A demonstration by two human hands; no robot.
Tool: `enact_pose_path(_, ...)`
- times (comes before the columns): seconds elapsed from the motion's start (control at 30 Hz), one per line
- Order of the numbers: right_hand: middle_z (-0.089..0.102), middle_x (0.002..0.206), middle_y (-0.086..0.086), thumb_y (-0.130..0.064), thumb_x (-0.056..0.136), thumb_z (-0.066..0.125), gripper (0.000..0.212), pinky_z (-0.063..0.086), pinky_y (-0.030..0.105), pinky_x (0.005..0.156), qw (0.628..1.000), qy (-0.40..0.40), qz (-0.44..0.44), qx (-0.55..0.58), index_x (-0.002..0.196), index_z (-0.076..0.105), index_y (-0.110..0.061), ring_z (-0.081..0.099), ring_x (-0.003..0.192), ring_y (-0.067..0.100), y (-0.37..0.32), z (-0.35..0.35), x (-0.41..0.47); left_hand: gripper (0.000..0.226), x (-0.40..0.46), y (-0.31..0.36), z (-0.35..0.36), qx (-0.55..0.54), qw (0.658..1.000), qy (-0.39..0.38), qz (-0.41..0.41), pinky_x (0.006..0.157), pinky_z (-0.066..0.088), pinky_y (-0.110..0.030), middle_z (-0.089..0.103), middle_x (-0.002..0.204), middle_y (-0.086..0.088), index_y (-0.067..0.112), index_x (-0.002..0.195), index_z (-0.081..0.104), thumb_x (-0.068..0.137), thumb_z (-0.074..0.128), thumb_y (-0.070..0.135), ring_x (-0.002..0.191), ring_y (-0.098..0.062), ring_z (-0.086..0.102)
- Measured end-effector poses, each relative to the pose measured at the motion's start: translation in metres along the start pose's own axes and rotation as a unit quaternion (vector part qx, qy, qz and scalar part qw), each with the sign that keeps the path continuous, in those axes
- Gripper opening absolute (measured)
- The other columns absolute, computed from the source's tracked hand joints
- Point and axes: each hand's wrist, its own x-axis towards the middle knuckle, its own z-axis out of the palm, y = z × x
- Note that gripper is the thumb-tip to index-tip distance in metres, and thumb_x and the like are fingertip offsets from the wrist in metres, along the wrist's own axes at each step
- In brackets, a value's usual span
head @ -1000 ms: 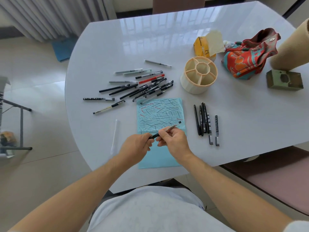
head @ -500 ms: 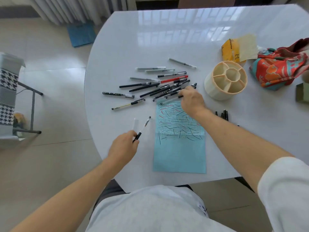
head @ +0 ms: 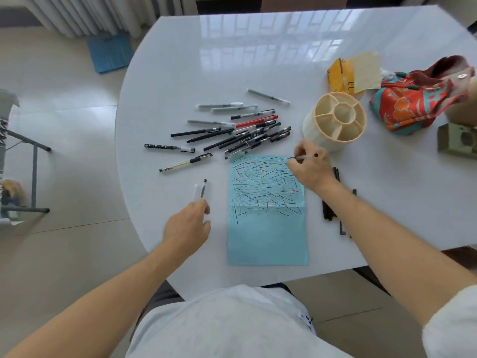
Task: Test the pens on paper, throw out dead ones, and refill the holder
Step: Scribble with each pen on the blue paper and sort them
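A blue paper sheet [head: 267, 236] covered with scribbled test strokes lies in front of me on the white table [head: 232, 60]. My right hand [head: 309, 171] grips a clear pen [head: 304, 157] with its tip on the sheet's top right corner. Left of the sheet, my left hand [head: 188, 226] pinches the near end of a black-tipped pen [head: 203, 189], which points away beside a clear tube [head: 197, 193] lying on the table. A pile of pens [head: 245, 135] lies beyond the sheet. The cream divided holder [head: 338, 120] stands empty just beyond my right hand.
Several dark pens [head: 333, 202] lie right of the sheet, partly under my right forearm. A yellow packet [head: 340, 76], a red patterned cloth bag [head: 418, 104] and a green box [head: 456, 143] sit at the far right. The table's curved edge drops to the floor on the left.
My right hand took a clear pen from the pile and brought its tip to the sheet's top corner. My left hand carried the earlier pen leftwards, down beside the clear tube.
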Motion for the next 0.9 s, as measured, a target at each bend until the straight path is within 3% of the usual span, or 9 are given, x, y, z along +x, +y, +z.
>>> enact_pose_path(0.07,0.066,0.068,0.007,-0.008,0.082,0.067,0.011,0.051,0.030,0.054,0.983,0.012,0.109,0.144,0.080,0.059,-0.015,0.066,0.056,0.022,0.015,-0.012,-0.035,0.026,0.003,0.015,0.006,-0.007,0.998,0.023,0.059,0.071,0.051,-0.037,0.057,0.106,0.007,0.024,0.112,0.053,0.088,0.063,0.026,0.098,-0.020,0.057)
enact_pose_path(0.13,0.072,0.073,0.012,0.001,0.086,0.065,0.012,0.059,0.038,0.060,0.954,0.000,0.177,0.241,0.084,0.066,-0.011,0.069,0.061,0.024,0.030,-0.015,-0.071,0.036,0.009,0.034,0.012,-0.010,0.992,0.033,0.123,0.082,0.050,-0.036,0.058,0.120,0.005,0.023,0.120,0.056,0.085,0.067,0.024,0.115,-0.020,0.051)
enact_pose_path(0.23,0.075,0.086,0.020,0.005,0.088,0.066,0.014,0.062,0.043,0.076,0.940,-0.030,0.212,0.266,0.089,0.073,-0.008,0.071,0.070,0.026,0.051,-0.007,-0.115,0.055,0.020,0.058,0.024,0.035,0.980,0.007,0.197,0.108,0.040,-0.039,0.049,0.142,-0.003,0.020,0.133,0.053,0.083,0.073,0.028,0.134,-0.027,0.042)
enact_pose_path(0.3,0.076,0.088,0.016,0.004,0.089,0.067,0.017,0.063,0.043,0.078,0.937,-0.033,0.212,0.277,0.090,0.075,-0.011,0.073,0.077,0.031,0.058,0.001,-0.134,0.064,0.025,0.067,0.032,0.073,0.975,-0.018,0.208,0.116,0.031,-0.042,0.038,0.153,-0.007,0.020,0.140,0.047,0.083,0.072,0.035,0.144,-0.029,0.029)
enact_pose_path(0.4,0.077,0.081,0.002,-0.003,0.090,0.065,0.024,0.060,0.032,0.068,0.942,-0.024,0.189,0.275,0.086,0.075,-0.025,0.073,0.074,0.022,0.061,0.011,-0.148,0.072,0.027,0.069,0.043,0.108,0.973,-0.037,0.202,0.119,0.026,-0.043,0.027,0.159,-0.007,0.022,0.145,0.040,0.083,0.071,0.041,0.149,-0.027,0.018)
enact_pose_path(0.47,0.076,0.079,0.000,-0.016,0.088,0.066,0.016,0.058,0.031,0.063,0.955,-0.023,0.168,0.242,0.084,0.072,-0.031,0.072,0.068,0.020,0.059,0.017,-0.150,0.074,0.026,0.068,0.047,0.113,0.973,-0.041,0.197,0.120,0.025,-0.043,0.023,0.161,-0.006,0.024,0.146,0.039,0.081,0.073,0.040,0.151,-0.026,0.015)
enact_pose_path(0.63,0.069,0.067,-0.011,-0.019,0.087,0.068,0.008,0.046,0.012,0.055,0.981,-0.040,0.107,0.158,0.087,0.071,-0.026,0.063,0.062,0.004,0.060,0.025,-0.147,0.076,0.025,0.068,0.050,0.115,0.975,-0.040,0.186,0.119,0.026,-0.044,0.021,0.163,-0.004,0.026,0.146,0.039,0.080,0.074,0.039,0.152,-0.025,0.014)
enact_pose_path(0.9,0.070,0.071,-0.010,-0.016,0.089,0.068,0.008,0.051,0.020,0.059,0.989,0.015,0.114,0.088,0.086,0.073,-0.021,0.066,0.065,0.006,0.080,0.001,-0.133,0.076,0.024,0.069,0.048,0.112,0.976,-0.036,0.184,0.120,0.026,-0.043,0.023,0.162,-0.003,0.026,0.145,0.040,0.079,0.075,0.039,0.151,-0.024,0.016)
